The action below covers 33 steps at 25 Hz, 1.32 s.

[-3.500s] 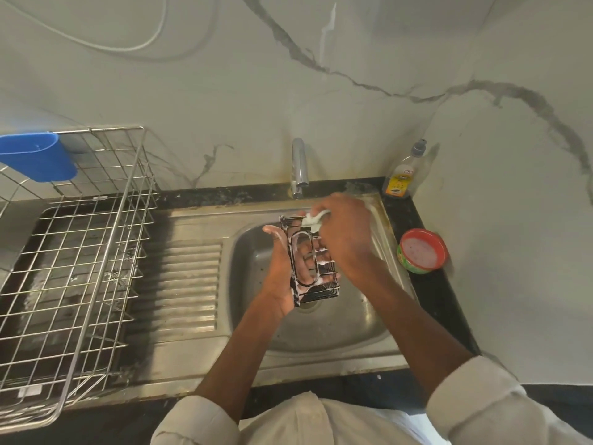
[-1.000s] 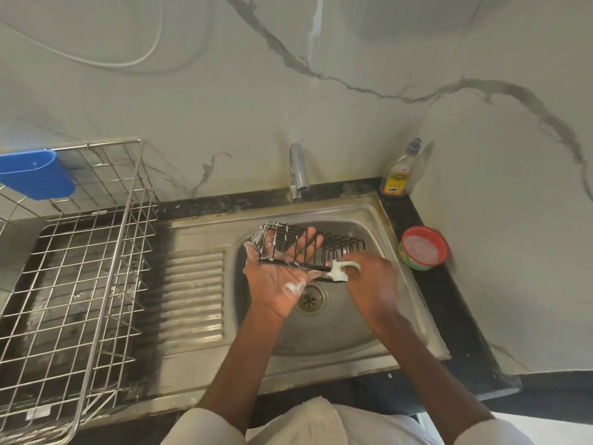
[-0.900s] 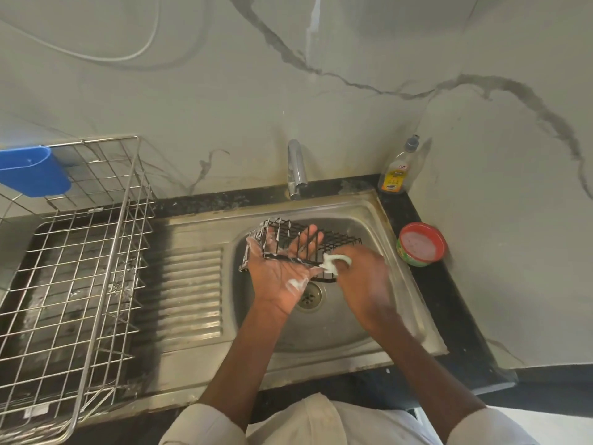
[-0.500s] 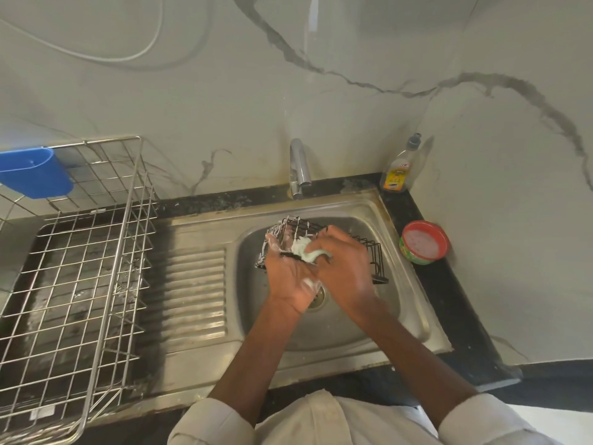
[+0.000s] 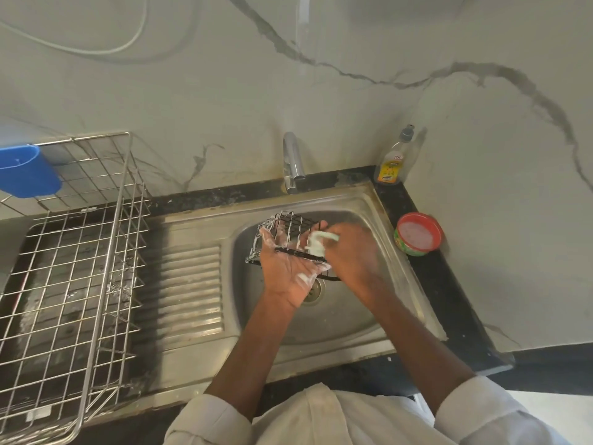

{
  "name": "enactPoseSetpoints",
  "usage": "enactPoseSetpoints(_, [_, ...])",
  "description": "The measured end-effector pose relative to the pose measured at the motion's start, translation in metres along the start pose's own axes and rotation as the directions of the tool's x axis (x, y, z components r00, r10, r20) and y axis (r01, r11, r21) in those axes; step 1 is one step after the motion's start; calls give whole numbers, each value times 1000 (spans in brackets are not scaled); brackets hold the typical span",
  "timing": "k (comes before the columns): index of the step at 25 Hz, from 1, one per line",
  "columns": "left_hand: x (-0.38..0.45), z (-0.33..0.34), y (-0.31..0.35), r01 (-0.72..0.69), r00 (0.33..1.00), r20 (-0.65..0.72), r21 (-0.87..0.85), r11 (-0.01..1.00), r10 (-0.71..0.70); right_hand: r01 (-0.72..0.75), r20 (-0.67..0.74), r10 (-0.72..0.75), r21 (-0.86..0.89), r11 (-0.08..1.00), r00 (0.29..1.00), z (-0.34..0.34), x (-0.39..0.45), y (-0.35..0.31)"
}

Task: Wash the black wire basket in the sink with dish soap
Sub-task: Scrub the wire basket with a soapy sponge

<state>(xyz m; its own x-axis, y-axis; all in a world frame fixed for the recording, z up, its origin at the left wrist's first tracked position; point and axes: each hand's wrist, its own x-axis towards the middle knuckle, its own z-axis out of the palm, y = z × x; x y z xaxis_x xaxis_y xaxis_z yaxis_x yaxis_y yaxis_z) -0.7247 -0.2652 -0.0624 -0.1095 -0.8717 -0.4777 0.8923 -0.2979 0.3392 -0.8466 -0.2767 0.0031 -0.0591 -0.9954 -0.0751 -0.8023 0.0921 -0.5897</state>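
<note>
The black wire basket [image 5: 290,224], streaked with white suds, is held above the steel sink bowl [image 5: 346,319]. My left hand [image 5: 285,268] grips its near edge from below, palm up, fingers reaching through the wires. My right hand [image 5: 353,252] presses a small pale soapy scrubber [image 5: 317,244] against the basket's near rim. Foam sticks to my left palm. The basket's right part is hidden behind my right hand. A dish soap bottle [image 5: 393,160] stands at the sink's back right corner.
A tap [image 5: 293,162] rises behind the bowl, no water running. A red-rimmed green tub of soap paste [image 5: 418,234] sits on the black counter at right. A steel dish rack [image 5: 70,268] with a blue cup holder [image 5: 27,171] stands left, beside the ribbed drainboard [image 5: 189,290].
My right hand has slid the scrubber to the right along the basket's near rim. My left hand has turned more palm-up under the basket, which tilts a little differently.
</note>
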Motion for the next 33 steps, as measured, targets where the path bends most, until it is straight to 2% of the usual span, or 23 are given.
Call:
enactPoseSetpoints(1, [0, 2, 2, 3, 1000, 15, -23, 1000, -3, -60, -26, 57, -115, 992, 998, -3, -1, 10])
enactPoseSetpoints(2, [1, 2, 2, 6, 1000, 29, -47, 999, -5, -69, -47, 62, -153, 986, 997, -3, -4, 12])
enactPoseSetpoints(3, [1, 1, 1, 5, 1000, 23, -59, 998, -4, -8, -48, 4, -88, 996, 999, 0, -8, 8])
enactPoseSetpoints(4, [2, 0, 1, 5, 1000, 20, -54, 999, -4, 87, -28, -86, 49, 995, 996, 6, -13, -2])
enactPoseSetpoints(6, [-1, 1, 0, 12, 1000, 18, -19, 1000, -11, 240, -77, -227, 254, 937, 971, 15, -12, -20])
enactPoseSetpoints(8, [-3, 3, -3, 11, 999, 30, 16, 1000, -11, 231, -249, -160, 289, 929, 955, 17, 10, -23])
enactPoseSetpoints(10, [-5, 6, -4, 19, 999, 49, 23, 1000, -20, 180, -310, -105, 224, 958, 945, 15, 20, -20])
enactPoseSetpoints(12, [-2, 4, -1, 8, 999, 39, -18, 1000, -8, 258, -181, -226, 178, 950, 957, 17, 11, -17])
enactPoseSetpoints(14, [-2, 2, 4, 16, 1000, 25, -53, 998, -15, 262, 21, -281, 299, 918, 960, 17, -4, -12])
enactPoseSetpoints(16, [-1, -1, 7, 2, 1000, 14, -25, 1000, -1, 52, 155, -174, 585, 810, 972, 10, -3, -12])
enactPoseSetpoints(17, [-3, -1, 7, -3, 1000, 13, 17, 1000, 3, -26, 175, -124, 671, 741, 977, 8, 0, -13])
enactPoseSetpoints(18, [-3, -1, 6, 2, 1000, 15, 47, 999, -3, -39, 145, -88, 703, 710, 986, 9, 3, -15])
enactPoseSetpoints(19, [-3, -1, 5, 12, 999, 34, 59, 998, -14, 20, 60, -75, 637, 770, 995, 10, 5, -16])
enactPoseSetpoints(21, [-1, -2, 6, -7, 999, 36, 33, 999, 6, 130, -117, -99, 293, 947, 988, 13, 6, -7])
enactPoseSetpoints(22, [3, -6, 7, -16, 1000, 22, 30, 999, 16, 112, -165, -90, 130, 985, 982, 12, 5, 0])
enactPoseSetpoints(23, [-1, -3, 8, -4, 999, 48, 2, 1000, 4, 59, -175, -51, 39, 997, 983, 11, 4, 7])
enactPoseSetpoints(24, [-3, 0, 7, -8, 999, 48, -7, 1000, 8, 27, -179, -23, 21, 999, 984, 10, 4, 9])
enactPoseSetpoints(25, [-7, 4, 6, -13, 998, 56, -5, 1000, 14, 54, -172, -39, 82, 995, 984, 9, 3, 5])
enactPoseSetpoints(27, [-13, 9, 2, -30, 998, 46, 1, 1000, 30, 198, -159, -158, 284, 938, 975, 11, -1, -16])
enactPoseSetpoints(29, [-13, 9, -3, -3, 998, 61, 26, 1000, 1, 274, -224, -216, 272, 922, 950, 13, 4, -26])
enactPoseSetpoints(30, [-13, 7, -5, -7, 999, 35, 40, 999, 6, 247, -245, -193, 212, 946, 950, 10, 11, -23])
enactPoseSetpoints(33, [-17, 9, -8, 14, 999, 37, 49, 999, -16, 4, -185, 4, 44, 999, 983, -2, 22, 6])
